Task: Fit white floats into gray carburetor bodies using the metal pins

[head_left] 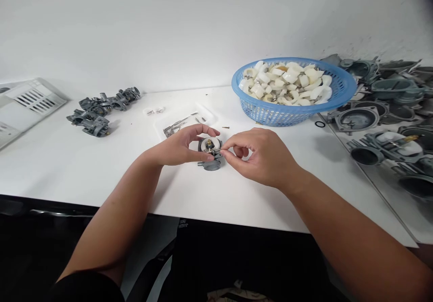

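Note:
A grey metal carburetor body [212, 164] rests on the white table in front of me, with a white plastic float [204, 145] and brass parts in its top. My left hand [182, 146] curls around its left side, thumb in front and fingers behind, gripping it. At its right edge, my right hand [259, 155] pinches a thin metal pin [218, 150] between thumb and forefinger. The pin's far end is at the float's mount; how deep it sits cannot be made out. Behind the left hand is a white tray [206, 112] with several thin pins.
A blue basket [294, 112] full of white floats stands at the back right. Carburetor bodies lie piled at the right [358, 118] and left [96, 126]. Two floats [154, 111], a brass piece [226, 127] and a black O-ring [320, 124] lie about. A white slotted crate [30, 101] stands far left.

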{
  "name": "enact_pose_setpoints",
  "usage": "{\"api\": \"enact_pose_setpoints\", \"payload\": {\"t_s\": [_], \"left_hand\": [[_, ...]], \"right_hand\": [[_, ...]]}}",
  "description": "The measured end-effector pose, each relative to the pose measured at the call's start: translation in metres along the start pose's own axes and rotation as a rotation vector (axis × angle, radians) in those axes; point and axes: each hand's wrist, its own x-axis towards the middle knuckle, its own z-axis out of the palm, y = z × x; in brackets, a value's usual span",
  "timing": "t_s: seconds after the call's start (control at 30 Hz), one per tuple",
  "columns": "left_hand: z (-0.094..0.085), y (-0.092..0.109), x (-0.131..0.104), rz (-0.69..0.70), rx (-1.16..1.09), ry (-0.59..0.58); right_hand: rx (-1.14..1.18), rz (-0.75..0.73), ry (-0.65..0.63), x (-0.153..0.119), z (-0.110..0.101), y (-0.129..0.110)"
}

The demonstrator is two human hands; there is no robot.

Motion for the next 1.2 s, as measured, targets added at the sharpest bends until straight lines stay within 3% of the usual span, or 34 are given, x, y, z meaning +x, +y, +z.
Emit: {"api": "enact_pose_setpoints", "payload": {"t_s": [0.23,0.4,0.7,1.0,1.2], "left_hand": [[0.011,0.002,0.004,-0.040,-0.289,-0.083],[0.012,0.004,0.002,-0.073,-0.202,-0.067],[0.000,0.007,-0.003,-0.084,0.140,0.118],[-0.002,0.005,-0.002,-0.233,-0.065,0.046],[0.004,0.006,0.003,-0.233,-0.174,0.083]], "right_hand": [[-0.033,0.060,-0.080,0.000,0.000,0.000],[0.004,0.112,-0.111,0.001,-0.001,-0.001],[0.070,0.133,-0.124,0.002,-0.001,0.000],[0.140,0.159,-0.172,0.003,0.001,0.000],[0.148,0.139,-0.145,0.002,0.003,0.001]]}}
